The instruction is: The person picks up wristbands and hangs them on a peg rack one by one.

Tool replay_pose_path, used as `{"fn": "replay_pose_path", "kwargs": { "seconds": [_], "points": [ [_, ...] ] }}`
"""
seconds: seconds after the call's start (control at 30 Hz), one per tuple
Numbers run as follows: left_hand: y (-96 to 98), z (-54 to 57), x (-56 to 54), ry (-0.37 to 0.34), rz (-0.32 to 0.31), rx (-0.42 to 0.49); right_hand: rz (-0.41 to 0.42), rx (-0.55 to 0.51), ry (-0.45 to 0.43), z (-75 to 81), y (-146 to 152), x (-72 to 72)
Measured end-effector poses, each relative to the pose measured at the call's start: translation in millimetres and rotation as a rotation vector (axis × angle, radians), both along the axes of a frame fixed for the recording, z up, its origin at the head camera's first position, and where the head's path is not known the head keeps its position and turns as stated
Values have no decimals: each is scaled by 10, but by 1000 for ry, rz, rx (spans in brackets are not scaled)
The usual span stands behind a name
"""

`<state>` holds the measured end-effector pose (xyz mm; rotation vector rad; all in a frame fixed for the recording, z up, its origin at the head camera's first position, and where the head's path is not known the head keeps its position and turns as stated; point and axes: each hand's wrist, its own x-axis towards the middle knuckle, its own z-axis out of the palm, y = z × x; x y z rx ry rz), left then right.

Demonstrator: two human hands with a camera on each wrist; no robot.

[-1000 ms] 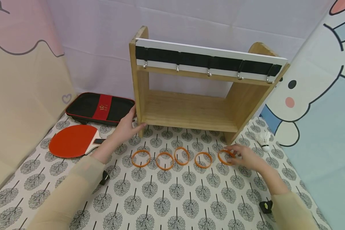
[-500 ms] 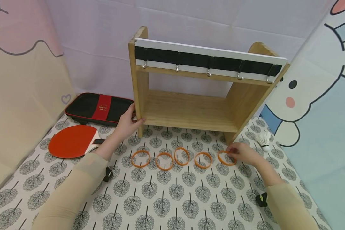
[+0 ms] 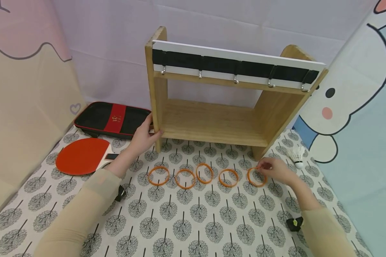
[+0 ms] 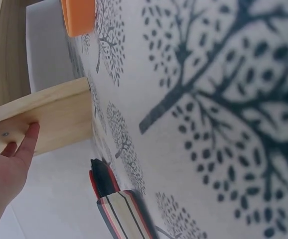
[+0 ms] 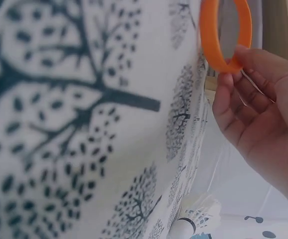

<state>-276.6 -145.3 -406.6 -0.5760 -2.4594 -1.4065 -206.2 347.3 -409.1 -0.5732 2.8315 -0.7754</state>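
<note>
A wooden shelf (image 3: 212,123) stands at the back, with a white and black strip along its top that carries several metal hooks (image 3: 236,79). My left hand (image 3: 141,138) holds its left side panel (image 4: 59,112), thumb at the front edge and fingers against the outer face. Several orange wristbands (image 3: 228,185) form a row on the cloth before the shelf. At the row's right end, my right hand (image 3: 275,170) pinches the last wristband (image 5: 211,37) between thumb and fingertips; its upper side is tipped up from the cloth.
Left of the shelf lie a black case (image 3: 94,117) with a red band and a red table tennis bat (image 3: 80,157). A shuttlecock (image 3: 296,157) rests to the right. Tree-patterned cloth (image 3: 193,217) covers the table, with fabric walls around it.
My right hand has closed on the rightmost wristband's far edge and tilted it up slightly. The left hand stays on the shelf's side, its thumb a little higher. The head view shifts slightly.
</note>
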Motion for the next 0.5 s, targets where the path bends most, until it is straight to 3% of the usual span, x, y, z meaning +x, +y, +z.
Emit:
{"fn": "replay_pose_path", "kwargs": {
  "seconds": [0.23,0.37,0.5],
  "points": [
    [12,11,15,-7,7,35,-69,-108,-81,80,18,79],
    [-4,16,38,12,62,-4,-89,-165,-114,144,-10,116],
    [-29,2,54,43,106,-41,-80,-191,-85,191,-55,132]
  ]
}}
